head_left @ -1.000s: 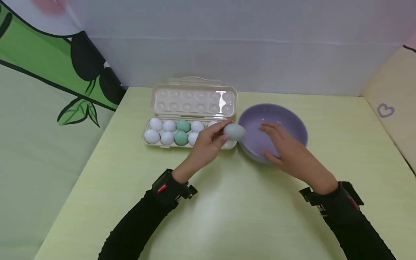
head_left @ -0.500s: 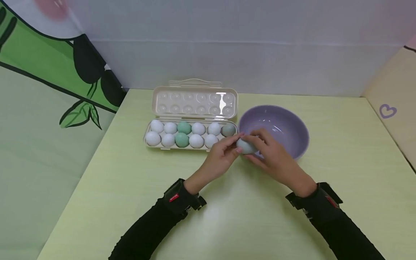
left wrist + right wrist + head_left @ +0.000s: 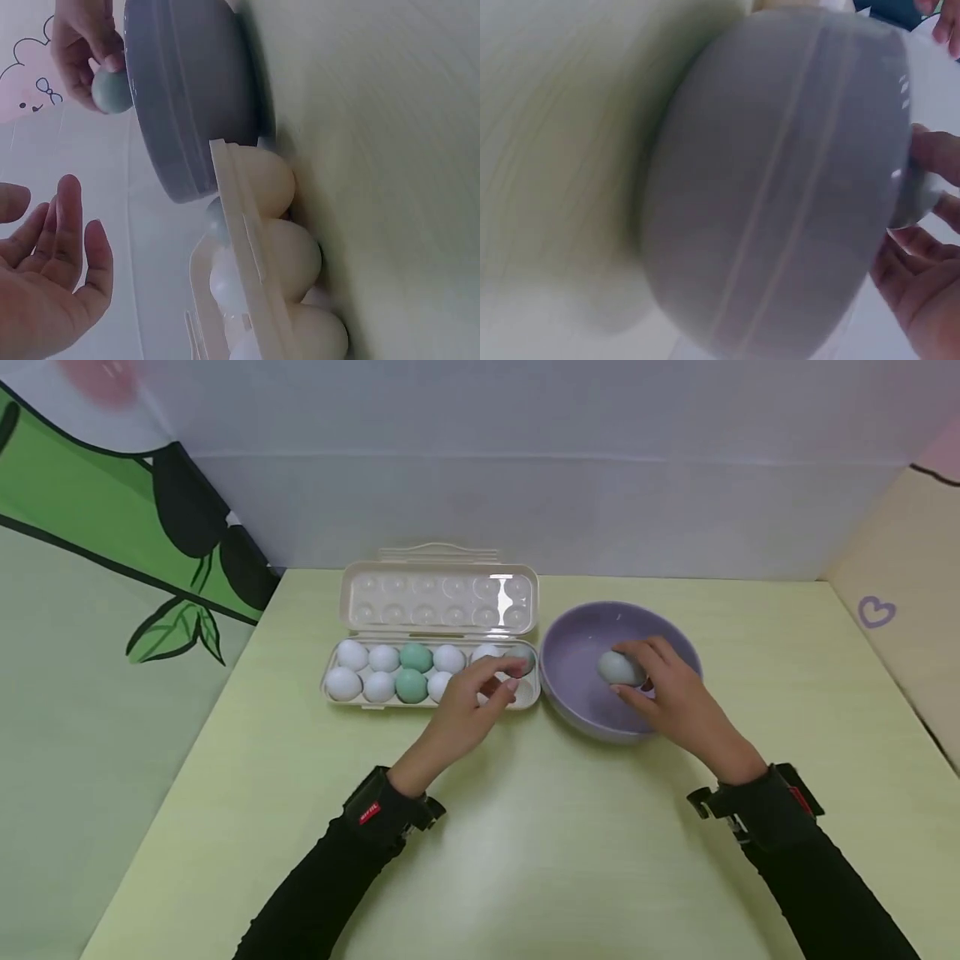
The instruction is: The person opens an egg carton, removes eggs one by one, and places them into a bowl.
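Observation:
In the head view my right hand (image 3: pixel 678 702) pinches a pale blue-green egg (image 3: pixel 619 668) between thumb and fingers, over the purple bowl (image 3: pixel 570 693). The right wrist view shows the same egg (image 3: pixel 915 196) partly behind the bowl's rim. My left hand (image 3: pixel 468 706) holds nothing; its fingers are loosely bent over the right end of the egg carton (image 3: pixel 375 703). White eggs (image 3: pixel 343 683), two green eggs (image 3: pixel 411 686) and a grey-green egg (image 3: pixel 521 658) sit in the carton, some hidden by the left hand. In the left wrist view the left hand (image 3: pixel 56 277) is apart from the carton.
The carton's clear lid (image 3: pixel 438 599) stands open toward the back wall (image 3: pixel 480 510). Bowl and carton stand side by side on the pale yellow table (image 3: pixel 540 843). A printed cloth (image 3: pixel 75 543) hangs at the left.
The pale egg passed from my left hand to my right, the two hands meeting around it half a second ago. Since then the right hand carried it right over the bowl; the left moved back left.

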A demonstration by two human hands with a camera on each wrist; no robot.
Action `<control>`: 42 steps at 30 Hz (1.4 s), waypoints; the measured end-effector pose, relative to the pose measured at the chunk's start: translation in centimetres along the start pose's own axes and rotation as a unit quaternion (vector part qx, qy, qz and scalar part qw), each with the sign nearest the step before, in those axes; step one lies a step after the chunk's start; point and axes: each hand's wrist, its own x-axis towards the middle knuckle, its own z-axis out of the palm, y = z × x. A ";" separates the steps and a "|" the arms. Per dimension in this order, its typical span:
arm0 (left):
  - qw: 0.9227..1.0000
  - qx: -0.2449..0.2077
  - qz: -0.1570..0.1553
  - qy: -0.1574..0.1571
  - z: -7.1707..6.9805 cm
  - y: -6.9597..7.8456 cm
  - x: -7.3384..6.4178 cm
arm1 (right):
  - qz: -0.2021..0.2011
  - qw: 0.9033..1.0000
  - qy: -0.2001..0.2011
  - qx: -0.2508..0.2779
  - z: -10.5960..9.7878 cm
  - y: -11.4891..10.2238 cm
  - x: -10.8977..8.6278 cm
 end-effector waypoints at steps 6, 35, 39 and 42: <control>0.999 0.000 -0.019 0.036 -1.3 -0.3 -0.4 | 0.067 0.995 -0.069 -0.022 0.5 1.5 0.4; 0.957 0.284 -0.065 -0.001 -0.6 -4.8 5.0 | 0.109 0.979 -0.162 -0.054 0.5 4.4 2.5; 0.927 0.351 -0.119 -0.046 0.3 -4.9 6.9 | 0.113 0.977 -0.171 -0.064 0.1 4.4 2.6; 0.913 0.374 -0.149 -0.070 1.1 -5.2 7.9 | 0.114 0.978 -0.161 -0.072 -0.4 4.2 2.6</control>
